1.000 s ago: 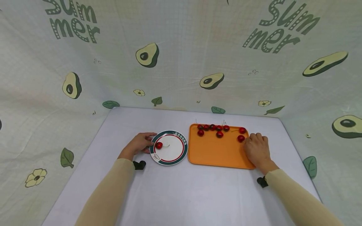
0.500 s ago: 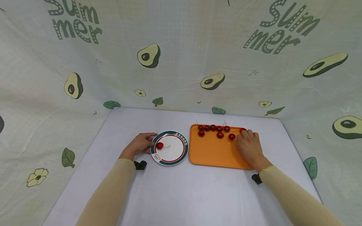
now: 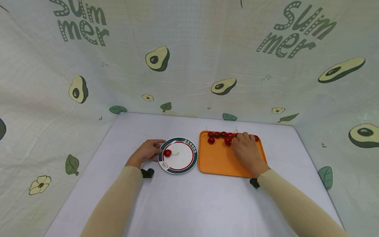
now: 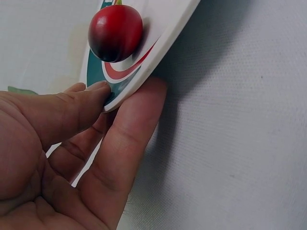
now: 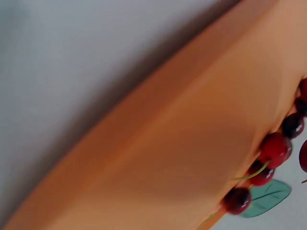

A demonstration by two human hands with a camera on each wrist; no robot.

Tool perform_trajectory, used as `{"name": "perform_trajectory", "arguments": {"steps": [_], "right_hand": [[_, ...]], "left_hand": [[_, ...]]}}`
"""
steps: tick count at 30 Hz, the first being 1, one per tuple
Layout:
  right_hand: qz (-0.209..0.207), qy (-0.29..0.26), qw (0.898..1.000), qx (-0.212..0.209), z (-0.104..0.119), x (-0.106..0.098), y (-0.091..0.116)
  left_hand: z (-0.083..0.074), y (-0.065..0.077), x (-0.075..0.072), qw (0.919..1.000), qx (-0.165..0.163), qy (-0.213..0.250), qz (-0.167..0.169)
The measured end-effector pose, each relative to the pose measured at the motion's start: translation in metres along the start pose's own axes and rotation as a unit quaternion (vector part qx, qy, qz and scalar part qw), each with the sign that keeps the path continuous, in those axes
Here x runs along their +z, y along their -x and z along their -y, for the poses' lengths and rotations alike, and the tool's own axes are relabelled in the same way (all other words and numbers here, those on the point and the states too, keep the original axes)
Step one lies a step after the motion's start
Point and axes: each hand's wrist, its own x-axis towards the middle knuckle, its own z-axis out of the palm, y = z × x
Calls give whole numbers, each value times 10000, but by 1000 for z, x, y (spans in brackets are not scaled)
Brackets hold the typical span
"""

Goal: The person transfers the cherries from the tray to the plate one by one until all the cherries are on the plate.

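A round white plate (image 3: 181, 156) with a dark green rim and a thin red ring lies on the left, its face up; being a circle, it favours no direction, though its printed characters sit on the far right of the rim. One glossy red cherry (image 3: 167, 153) lies on it, off-centre, its thin stem pointing right across the plate.

The person's left hand (image 3: 146, 152) pinches the plate at its left edge, thumb on top of the rim and a finger underneath, so nearly all of the plate extends to the right of the grip and the cherry sits just past the thumb.

Just beside the plate is one orange rectangular tray (image 3: 216, 161), its long axis running left to right. I count at least eight dark red cherries (image 3: 211, 140) on it (the hand there hides some of that corner), five in a row along the far edge, several stems sticking up.

The right hand (image 3: 247, 149) is bent over the tray's right half, next to the cherries; I cannot tell whether its fingers hold one.

Both beige sleeves (image 3: 115, 200) reach over a white tabletop (image 3: 192, 204), and an avocado-printed cloth (image 3: 189, 49) hangs behind.
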Motion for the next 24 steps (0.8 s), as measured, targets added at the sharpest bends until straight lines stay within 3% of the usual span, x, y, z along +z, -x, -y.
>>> {"name": "perform_trajectory", "arguments": {"steps": [8, 15, 19, 24], "right_hand": [[-514, -227, 9972, -503, 45, -7, -34], [-271, -485, 9911, -1210, 110, -14, -66], [-116, -365, 9859, -1630, 141, -15, -79], [-63, -346, 9855, -1657, 166, -10, -91]], "left_hand": [[-1, 0, 0, 10000, -21, -22, -30], [-1, 1, -1, 10000, -77, -10, -32], [-1, 1, -1, 9999, -121, -6, -55], [-1, 0, -1, 9999, -117, 52, -24]]}}
